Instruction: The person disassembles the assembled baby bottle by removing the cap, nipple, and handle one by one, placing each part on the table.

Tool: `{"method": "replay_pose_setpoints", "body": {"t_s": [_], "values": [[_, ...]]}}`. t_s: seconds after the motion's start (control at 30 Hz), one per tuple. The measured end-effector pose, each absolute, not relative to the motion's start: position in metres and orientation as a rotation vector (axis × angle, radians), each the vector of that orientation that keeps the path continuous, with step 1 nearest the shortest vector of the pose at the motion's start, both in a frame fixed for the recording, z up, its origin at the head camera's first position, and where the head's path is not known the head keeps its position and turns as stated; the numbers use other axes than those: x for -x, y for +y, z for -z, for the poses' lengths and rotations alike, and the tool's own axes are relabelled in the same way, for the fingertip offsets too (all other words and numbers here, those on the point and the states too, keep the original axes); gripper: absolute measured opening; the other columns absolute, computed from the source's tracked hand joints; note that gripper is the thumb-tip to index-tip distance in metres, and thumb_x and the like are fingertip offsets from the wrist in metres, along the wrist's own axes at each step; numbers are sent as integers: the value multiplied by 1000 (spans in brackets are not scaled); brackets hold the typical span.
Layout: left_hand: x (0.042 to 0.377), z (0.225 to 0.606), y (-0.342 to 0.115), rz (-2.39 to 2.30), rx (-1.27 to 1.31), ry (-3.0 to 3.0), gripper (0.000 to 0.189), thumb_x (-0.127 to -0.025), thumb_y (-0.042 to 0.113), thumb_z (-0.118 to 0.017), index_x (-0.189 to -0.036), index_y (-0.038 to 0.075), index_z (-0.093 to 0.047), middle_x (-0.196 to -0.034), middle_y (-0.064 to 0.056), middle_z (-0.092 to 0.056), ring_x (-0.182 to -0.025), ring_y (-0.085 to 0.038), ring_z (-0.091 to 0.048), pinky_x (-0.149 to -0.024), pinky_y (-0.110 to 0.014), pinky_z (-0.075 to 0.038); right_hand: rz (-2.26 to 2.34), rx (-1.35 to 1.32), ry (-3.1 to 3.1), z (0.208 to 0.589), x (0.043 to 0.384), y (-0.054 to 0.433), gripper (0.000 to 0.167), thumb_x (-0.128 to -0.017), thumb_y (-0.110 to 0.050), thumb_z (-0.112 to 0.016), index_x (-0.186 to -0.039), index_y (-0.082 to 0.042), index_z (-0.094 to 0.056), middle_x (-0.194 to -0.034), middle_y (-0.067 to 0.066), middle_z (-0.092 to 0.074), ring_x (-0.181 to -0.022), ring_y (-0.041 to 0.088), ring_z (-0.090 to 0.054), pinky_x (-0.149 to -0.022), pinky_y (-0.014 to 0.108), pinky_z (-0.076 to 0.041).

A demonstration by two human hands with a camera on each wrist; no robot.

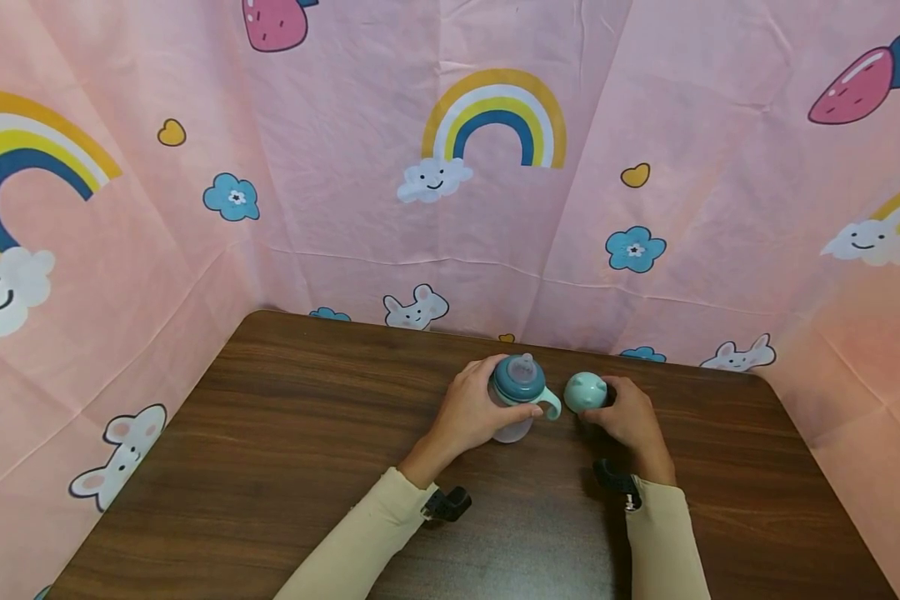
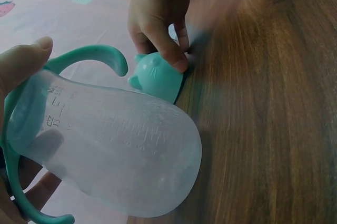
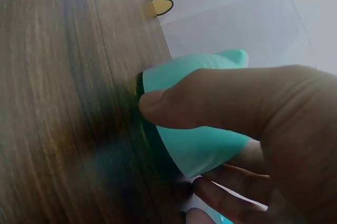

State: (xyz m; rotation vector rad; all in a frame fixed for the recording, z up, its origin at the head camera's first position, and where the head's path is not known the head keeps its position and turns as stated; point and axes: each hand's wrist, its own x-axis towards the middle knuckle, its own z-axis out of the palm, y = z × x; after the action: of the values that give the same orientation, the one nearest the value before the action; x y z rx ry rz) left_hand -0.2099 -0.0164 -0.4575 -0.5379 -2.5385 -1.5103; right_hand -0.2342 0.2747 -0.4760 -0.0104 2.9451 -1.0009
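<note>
A baby bottle (image 2: 116,134) with a clear body, a dark teal collar (image 1: 520,380), a clear teat and mint side handles stands near the back of the table. My left hand (image 1: 474,404) grips it round the collar and upper part, thumb in front. Just right of it is a mint bottle cap (image 1: 587,393) with small ears, its rim at the tabletop. My right hand (image 1: 627,414) holds the cap from its right side; the right wrist view shows the thumb across the cap (image 3: 205,142) and fingers on its other side. A small gap separates cap and bottle handle.
The brown wooden table (image 1: 330,433) carries both things. A pink patterned cloth (image 1: 345,167) hangs closely behind the table's back edge and along both sides. Each wrist bears a black strapped device, such as the left one (image 1: 447,504).
</note>
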Motion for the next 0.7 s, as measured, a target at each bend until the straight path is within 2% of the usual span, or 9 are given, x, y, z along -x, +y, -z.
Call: {"method": "replay_pose_setpoints", "body": {"t_s": [0.7], "values": [[209,456,-16,1517,529,-2546,87,-82,44,-99,-151,5,-62,-142,-14,-68,-132,-37,-63,-108,-64,-50,963,64,2991,481,235,277,75,-84,-15,-92,-143,17,-58,-142,39,-57,-129,60,-56,-109,72,-44]]}}
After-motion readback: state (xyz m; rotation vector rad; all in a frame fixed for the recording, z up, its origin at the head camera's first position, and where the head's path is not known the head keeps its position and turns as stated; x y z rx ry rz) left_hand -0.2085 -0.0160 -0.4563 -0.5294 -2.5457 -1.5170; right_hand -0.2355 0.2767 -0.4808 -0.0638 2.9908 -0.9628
